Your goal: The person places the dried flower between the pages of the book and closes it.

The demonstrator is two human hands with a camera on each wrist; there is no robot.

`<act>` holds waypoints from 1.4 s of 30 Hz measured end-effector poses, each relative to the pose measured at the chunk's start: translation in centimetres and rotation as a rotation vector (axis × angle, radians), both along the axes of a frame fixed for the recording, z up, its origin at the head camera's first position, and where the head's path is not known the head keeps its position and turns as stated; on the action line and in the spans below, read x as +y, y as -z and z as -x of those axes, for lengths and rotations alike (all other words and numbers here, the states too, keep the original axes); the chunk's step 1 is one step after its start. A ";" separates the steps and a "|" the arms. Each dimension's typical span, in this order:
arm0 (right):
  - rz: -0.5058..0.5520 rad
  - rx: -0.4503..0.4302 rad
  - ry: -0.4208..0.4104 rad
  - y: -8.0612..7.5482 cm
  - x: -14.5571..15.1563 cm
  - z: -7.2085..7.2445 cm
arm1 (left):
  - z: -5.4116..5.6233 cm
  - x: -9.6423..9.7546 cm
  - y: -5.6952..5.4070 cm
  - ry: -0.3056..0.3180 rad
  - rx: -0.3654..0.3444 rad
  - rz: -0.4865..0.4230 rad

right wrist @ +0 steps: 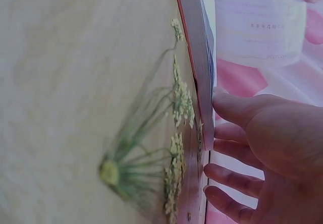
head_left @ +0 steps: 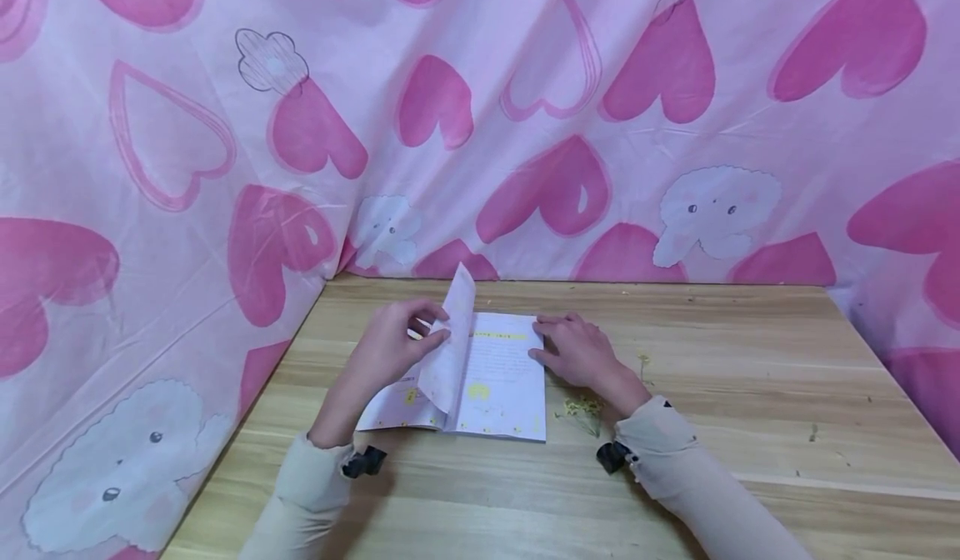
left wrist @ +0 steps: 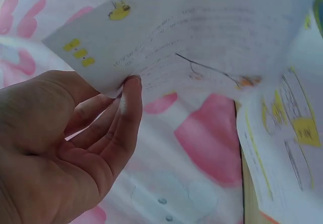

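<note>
1. On the counter [head_left: 750, 393], nearer its far and left edges than its right edge: book [head_left: 506, 414], lying open.
2. Book's spine runs roughly from the near side toward the far edge; pages have their long axis the same way. Right page: yellow heading at the far end, lines of print below.
3. Lifted leaf [head_left: 448, 360] stands tilted over the left page, its upper corner toward the far edge.
4. Hands: left hand [head_left: 386, 343] pinches the leaf at its outer edge; right hand [head_left: 581, 352] is relaxed, thumb and fingertips at the book's right edge.
5. Flower sprig [head_left: 583, 408] between book and right forearm, stems meeting on the near side, yellowish heads toward the far edge. Smaller sprig [head_left: 643, 365] farther right.
6. Counter: pale wood grain, scattered bits. Pink heart-print cloth [head_left: 442, 210] hangs behind the far edge and along both sides.
</note>
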State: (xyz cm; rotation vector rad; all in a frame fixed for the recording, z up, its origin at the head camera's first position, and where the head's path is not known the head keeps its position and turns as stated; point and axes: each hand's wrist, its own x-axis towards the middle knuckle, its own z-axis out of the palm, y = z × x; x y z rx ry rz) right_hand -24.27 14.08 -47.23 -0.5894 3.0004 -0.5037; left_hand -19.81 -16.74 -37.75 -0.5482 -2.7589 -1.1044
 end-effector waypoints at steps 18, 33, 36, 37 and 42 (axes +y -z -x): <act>0.017 0.001 0.001 0.2 0.2 -0.2 | 0.0 -4.1 3.9 -0.087 -0.058 0.073; 0.018 -0.003 0.003 0.3 0.1 -0.1 | 0.0 -6.7 6.4 -0.232 -0.189 0.160; 0.017 -0.003 0.003 0.4 0.1 -0.1 | -0.1 -6.9 6.9 -0.255 -0.211 0.179; 0.017 0.000 0.001 0.4 0.1 -0.1 | -0.1 -7.0 7.0 -0.261 -0.216 0.183; 0.020 -0.007 0.006 0.4 0.0 -0.1 | -0.1 -7.4 7.6 -0.280 -0.235 0.226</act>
